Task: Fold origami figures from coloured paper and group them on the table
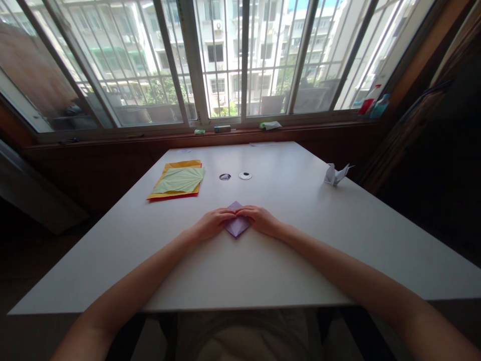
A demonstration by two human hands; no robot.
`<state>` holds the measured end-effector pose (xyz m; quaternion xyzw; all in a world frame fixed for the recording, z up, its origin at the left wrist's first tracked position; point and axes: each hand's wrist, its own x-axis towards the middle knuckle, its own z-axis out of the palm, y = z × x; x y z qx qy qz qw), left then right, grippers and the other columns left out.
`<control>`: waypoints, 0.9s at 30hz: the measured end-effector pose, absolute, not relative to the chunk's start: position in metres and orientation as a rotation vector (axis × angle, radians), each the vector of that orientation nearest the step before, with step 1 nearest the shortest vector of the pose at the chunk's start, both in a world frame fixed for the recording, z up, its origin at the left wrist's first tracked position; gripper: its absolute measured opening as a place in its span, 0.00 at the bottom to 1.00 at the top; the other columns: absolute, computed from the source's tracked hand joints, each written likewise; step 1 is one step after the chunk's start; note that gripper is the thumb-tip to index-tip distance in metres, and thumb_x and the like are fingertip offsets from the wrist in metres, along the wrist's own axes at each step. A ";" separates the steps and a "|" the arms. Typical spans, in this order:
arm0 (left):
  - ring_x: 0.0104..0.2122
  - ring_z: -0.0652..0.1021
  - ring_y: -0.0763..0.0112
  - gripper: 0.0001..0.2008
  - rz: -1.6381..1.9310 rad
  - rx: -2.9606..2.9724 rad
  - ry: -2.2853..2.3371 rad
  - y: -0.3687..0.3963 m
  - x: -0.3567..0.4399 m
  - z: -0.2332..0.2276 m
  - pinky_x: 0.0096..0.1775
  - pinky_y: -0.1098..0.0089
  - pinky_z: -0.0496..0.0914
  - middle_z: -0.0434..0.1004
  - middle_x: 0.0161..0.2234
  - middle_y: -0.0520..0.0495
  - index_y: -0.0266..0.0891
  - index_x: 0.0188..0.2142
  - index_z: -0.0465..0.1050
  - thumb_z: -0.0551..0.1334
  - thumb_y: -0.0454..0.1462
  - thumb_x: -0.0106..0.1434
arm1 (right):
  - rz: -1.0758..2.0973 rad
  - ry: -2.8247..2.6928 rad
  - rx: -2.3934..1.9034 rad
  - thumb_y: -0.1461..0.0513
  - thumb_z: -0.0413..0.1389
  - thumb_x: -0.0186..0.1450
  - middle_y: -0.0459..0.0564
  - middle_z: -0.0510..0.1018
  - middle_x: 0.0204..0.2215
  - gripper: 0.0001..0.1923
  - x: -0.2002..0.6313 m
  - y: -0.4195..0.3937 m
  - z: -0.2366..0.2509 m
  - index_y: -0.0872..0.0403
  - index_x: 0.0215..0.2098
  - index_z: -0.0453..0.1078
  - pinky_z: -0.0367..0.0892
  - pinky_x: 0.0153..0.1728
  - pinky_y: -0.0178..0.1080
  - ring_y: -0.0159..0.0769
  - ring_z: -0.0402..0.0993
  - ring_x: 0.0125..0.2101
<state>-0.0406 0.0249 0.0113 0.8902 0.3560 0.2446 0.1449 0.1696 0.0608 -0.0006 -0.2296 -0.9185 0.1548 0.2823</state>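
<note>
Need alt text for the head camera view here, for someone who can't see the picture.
Both hands, left hand and right hand, press flat on a folded purple paper on a white table. A stack of coloured paper sheets lies to the left, a white folded paper figure far right, barred windows beyond.

Your one head camera looks forward and down from above the near edge of the white table (300, 260), facing the window (225, 60) beyond.

Stack of coloured paper sheets (177, 181), folded white paper crane (335, 174) on white table (300, 240).
</note>
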 end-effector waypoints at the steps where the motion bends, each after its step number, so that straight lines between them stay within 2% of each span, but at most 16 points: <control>1: 0.50 0.67 0.67 0.17 0.667 2.567 1.028 0.024 -0.041 0.014 0.51 0.67 0.61 0.68 0.49 0.48 0.45 0.48 0.66 0.54 0.35 0.58 | 0.422 -2.449 -0.623 0.72 0.45 0.57 0.49 0.73 0.43 0.20 0.169 0.061 -0.001 0.52 0.43 0.69 0.63 0.46 0.39 0.35 0.68 0.44; 5: 0.54 0.62 0.60 0.32 0.544 2.573 1.014 0.020 -0.043 0.020 0.53 0.63 0.57 0.61 0.54 0.44 0.45 0.53 0.61 0.63 0.46 0.48 | 0.442 -2.430 -0.641 0.70 0.47 0.57 0.48 0.73 0.44 0.20 0.169 0.059 -0.001 0.51 0.44 0.68 0.63 0.46 0.41 0.36 0.68 0.45; 7: 0.54 0.61 0.59 0.33 0.532 2.578 1.022 0.020 -0.044 0.020 0.54 0.62 0.57 0.59 0.55 0.44 0.44 0.53 0.61 0.64 0.48 0.47 | 0.426 -2.424 -0.648 0.70 0.47 0.58 0.49 0.73 0.45 0.19 0.170 0.059 -0.001 0.51 0.45 0.68 0.63 0.46 0.41 0.36 0.68 0.45; 12: 0.53 0.64 0.62 0.23 0.586 2.583 1.014 0.020 -0.041 0.019 0.53 0.63 0.58 0.64 0.53 0.46 0.45 0.49 0.66 0.59 0.46 0.54 | 0.368 -2.449 -0.678 0.68 0.47 0.59 0.49 0.72 0.45 0.18 0.169 0.058 -0.002 0.51 0.46 0.67 0.62 0.47 0.40 0.36 0.68 0.45; 16: 0.45 0.71 0.68 0.14 0.712 2.521 1.031 0.018 -0.037 0.019 0.48 0.68 0.63 0.73 0.43 0.47 0.44 0.40 0.73 0.54 0.43 0.59 | 0.355 -2.453 -0.712 0.65 0.47 0.60 0.48 0.74 0.43 0.16 0.169 0.056 0.000 0.51 0.44 0.69 0.62 0.47 0.40 0.37 0.68 0.45; 19: 0.41 0.72 0.68 0.12 0.762 2.474 1.027 0.016 -0.035 0.018 0.45 0.68 0.64 0.76 0.37 0.46 0.42 0.37 0.74 0.54 0.42 0.59 | 0.391 -2.439 -0.731 0.63 0.47 0.62 0.48 0.73 0.43 0.14 0.169 0.055 0.002 0.51 0.44 0.69 0.62 0.47 0.41 0.37 0.68 0.45; 27: 0.34 0.72 0.69 0.14 0.802 2.371 1.059 0.015 -0.032 0.018 0.40 0.70 0.65 0.75 0.31 0.44 0.39 0.30 0.74 0.52 0.41 0.59 | 0.468 -2.443 -0.707 0.58 0.46 0.63 0.49 0.73 0.44 0.15 0.170 0.052 0.007 0.50 0.44 0.69 0.60 0.48 0.42 0.39 0.66 0.47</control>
